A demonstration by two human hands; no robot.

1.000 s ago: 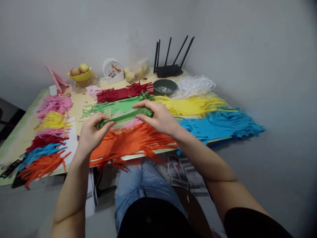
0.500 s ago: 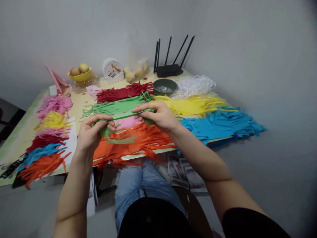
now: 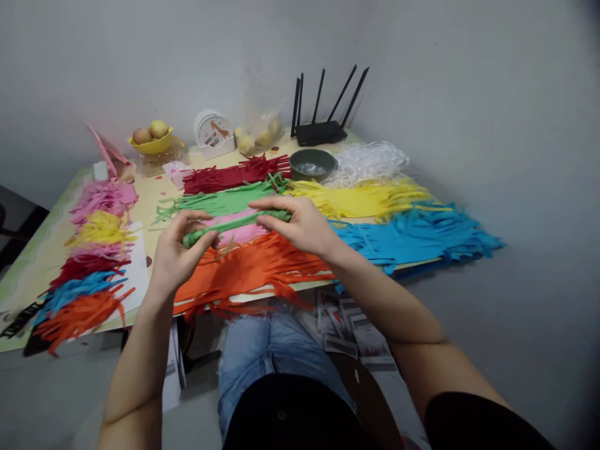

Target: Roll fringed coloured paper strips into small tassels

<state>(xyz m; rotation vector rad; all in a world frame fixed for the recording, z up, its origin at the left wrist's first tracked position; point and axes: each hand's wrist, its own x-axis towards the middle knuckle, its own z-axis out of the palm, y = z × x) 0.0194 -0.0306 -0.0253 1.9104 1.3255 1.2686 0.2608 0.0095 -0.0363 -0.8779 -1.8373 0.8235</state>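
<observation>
I hold a green paper strip bundle [image 3: 234,222] stretched between my two hands, above the near edge of the table [image 3: 154,190]. My left hand [image 3: 175,250] is curled closed, thumb and fingers pinching the bundle's left end; my right hand [image 3: 300,225] is closed over the right end, fingers wrapped along the top. The bundle runs nearly level, rolled thin and tight like a soft stick.

Under my hands lies a wide heap of orange strips [image 3: 244,269], some drooping over the near edge, with a patch of pink strips [image 3: 239,231] just behind. Beyond them sit loose green strips [image 3: 220,201] and dark red strips [image 3: 234,175]. Toward the right edge spread yellow strips [image 3: 365,199] and blue strips [image 3: 417,234], floppy and tangled, and behind them a glossy pile of clear plastic strips [image 3: 368,161] beside a dull green bowl [image 3: 312,164]. Along the left edge lie smaller tufts in several colours [image 3: 94,250]. At the far edge stand a black router [image 3: 323,128] with upright antennas and a yellow bowl of fruit [image 3: 152,140].
</observation>
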